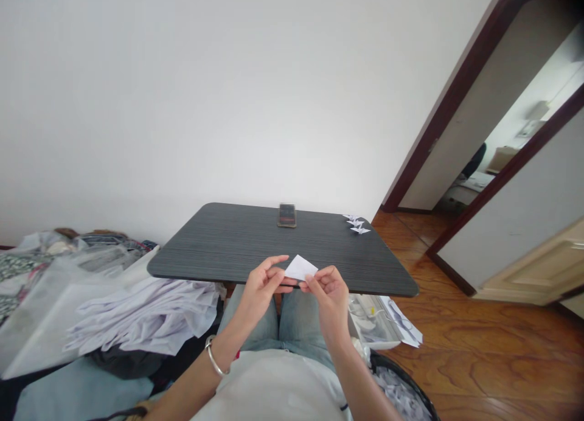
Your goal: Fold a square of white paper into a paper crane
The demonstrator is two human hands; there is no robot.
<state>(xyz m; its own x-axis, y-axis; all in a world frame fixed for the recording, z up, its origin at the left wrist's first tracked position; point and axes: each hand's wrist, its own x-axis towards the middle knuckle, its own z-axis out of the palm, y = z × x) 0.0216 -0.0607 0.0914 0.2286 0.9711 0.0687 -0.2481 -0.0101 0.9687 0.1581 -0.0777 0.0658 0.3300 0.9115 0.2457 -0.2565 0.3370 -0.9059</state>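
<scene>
A small folded white paper (301, 267) is held between both hands just above the near edge of a dark grey table (228, 244). My left hand (262, 286) pinches its left side with thumb and fingers. My right hand (328, 289) pinches its right side. A silver bangle (213, 358) sits on my left wrist. Three small folded white paper figures (356, 224) lie at the table's far right corner.
A small dark phone (287, 215) stands upright at the table's far edge. A stack of white paper sheets (146, 314) lies to the left on a cluttered bed. A bin with paper scraps (401, 390) is lower right. An open doorway (497, 159) is at right.
</scene>
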